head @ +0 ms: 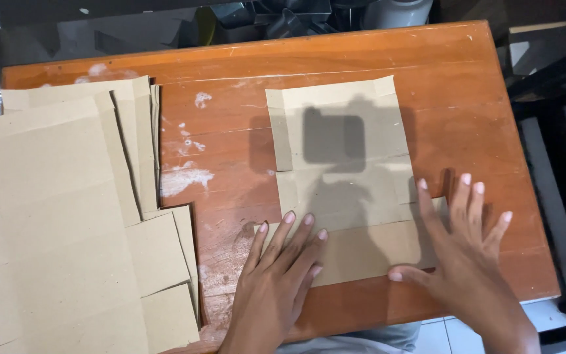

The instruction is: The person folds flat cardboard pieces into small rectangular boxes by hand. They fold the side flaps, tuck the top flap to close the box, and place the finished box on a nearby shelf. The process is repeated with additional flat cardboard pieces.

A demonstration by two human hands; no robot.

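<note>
The table (479, 98) is bare along its far edge and down its right side, so a hand can pass there unobstructed. A bare strip also runs between the stack of cardboard sheets (67, 216) and the flat cardboard piece (342, 170); it is wide at the far end and narrows toward the near edge, where the left hand (283, 262) lies across it. The stack covers the whole left part of the table and overhangs its left edge. The right hand (460, 242) rests flat on the near right corner of the cardboard piece, blocking the near right area. Dark clutter (283, 16) stands just beyond the far edge.
</note>
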